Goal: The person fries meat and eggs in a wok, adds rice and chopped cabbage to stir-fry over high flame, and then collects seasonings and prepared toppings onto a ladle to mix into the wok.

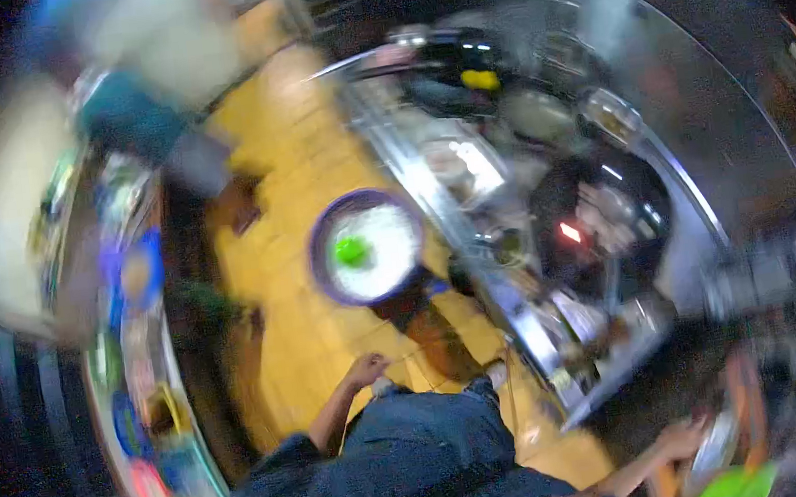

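Yellow tiled floor [280, 164] runs from the upper centre of the frame down to the lower middle, under heavy motion blur; a steel-edged counter [426, 191] fills the right half; a narrow shelf [132, 279] crowded with coloured goods lines the left side. Dark blue clothing [431, 451] of the wearer spreads across the bottom centre; a large black pan [554, 196] with pale contents sits right of centre on the counter; a purple-rimmed basin [318, 258], whitish inside, shows near the middle of the frame, and what it stands on is unclear. One bright green item [350, 251] lies in the basin; a yellow item [480, 80] shows at upper right of centre.

Down at lower right, the right hand [680, 439] stretches away from the body, just beside a silvery object [718, 448] and some orange strips [748, 405]; I cannot tell whether its fingers clamp the object or only near it. Below the basin, the left hand [369, 369] hangs with fingers seemingly curled, and any grip there is too blurred to tell. As a judgement, the step in hand looks like a right-handed reach or hold at the silvery object; handling it calls for a steady grip and clearance from the orange strips.
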`<state>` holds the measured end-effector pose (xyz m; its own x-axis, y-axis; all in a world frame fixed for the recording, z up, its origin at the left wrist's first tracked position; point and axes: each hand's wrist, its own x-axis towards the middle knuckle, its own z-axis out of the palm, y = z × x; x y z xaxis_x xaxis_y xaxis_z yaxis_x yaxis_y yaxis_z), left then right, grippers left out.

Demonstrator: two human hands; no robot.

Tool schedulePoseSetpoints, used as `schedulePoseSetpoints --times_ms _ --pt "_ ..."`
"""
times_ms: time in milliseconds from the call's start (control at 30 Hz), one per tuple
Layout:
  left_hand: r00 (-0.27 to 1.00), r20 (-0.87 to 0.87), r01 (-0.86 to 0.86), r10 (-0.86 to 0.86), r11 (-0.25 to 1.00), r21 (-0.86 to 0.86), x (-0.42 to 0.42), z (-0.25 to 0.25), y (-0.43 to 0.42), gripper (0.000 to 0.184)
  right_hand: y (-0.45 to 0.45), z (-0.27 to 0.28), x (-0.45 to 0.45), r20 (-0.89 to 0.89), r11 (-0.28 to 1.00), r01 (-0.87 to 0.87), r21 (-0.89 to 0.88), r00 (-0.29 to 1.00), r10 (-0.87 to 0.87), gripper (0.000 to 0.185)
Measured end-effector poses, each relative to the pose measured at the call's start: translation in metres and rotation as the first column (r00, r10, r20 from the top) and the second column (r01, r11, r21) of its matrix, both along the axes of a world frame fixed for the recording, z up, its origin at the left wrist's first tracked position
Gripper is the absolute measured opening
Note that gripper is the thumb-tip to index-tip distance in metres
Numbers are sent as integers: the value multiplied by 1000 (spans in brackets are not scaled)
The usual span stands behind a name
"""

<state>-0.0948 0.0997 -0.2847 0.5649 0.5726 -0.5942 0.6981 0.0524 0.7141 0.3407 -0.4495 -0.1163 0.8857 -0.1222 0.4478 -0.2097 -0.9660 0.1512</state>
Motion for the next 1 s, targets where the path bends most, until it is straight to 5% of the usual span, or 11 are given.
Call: schedulePoseSetpoints --times_ms 33,100,200,333,400,533,633,700,833,900,1000 --pt "998 51 -34 31 997 72 -27 -15 -2 42 17 -16 20 289 959 -283 -25 916 278 30" --pt "996 -15 -82 83 994 69 -64 9 1 48 155 37 -5 252 923 -382 55 899 357 28" --pt "968 -81 -212 236 950 228 -145 17 -6 51 299 69 -46 527 617 -767 -176 456 717 17" --pt "839 -52 -520 542 826 220 -265 20 -1 49 498 89 -126 231 400 -910 110 415 880 28" --pt "613 -38 -760 789 602 247 -322 20 -1 45 595 64 -163 330 65 -980 187 126 936 28" --pt "333 2 -901 943 318 295 -400 59 -7 39 765 64 -307 195 -304 -919 250 -260 946 32" --pt "176 12 -960 984 169 221 -435 54 -5 40 848 89 -455 257 -657 -571 493 -625 737 36" --pt "115 -27 -975 993 118 187 -442 80 15 39 903 87 -530 52 -624 -563 542 -718 694 37" --pt "-31 261 -998 965 -18 -52 -462 79 66 35 1030 58 -686 89 -698 -250 671 -907 411 32" --pt "-180 201 -960 963 -128 -248 -469 96 117 35 1101 45 -763 128 -729 -123 673 -952 279 34" --pt "-96 317 -965 944 -10 -263 -499 96 205 32 1234 20 -887 198 -763 47 645 -974 108 37"
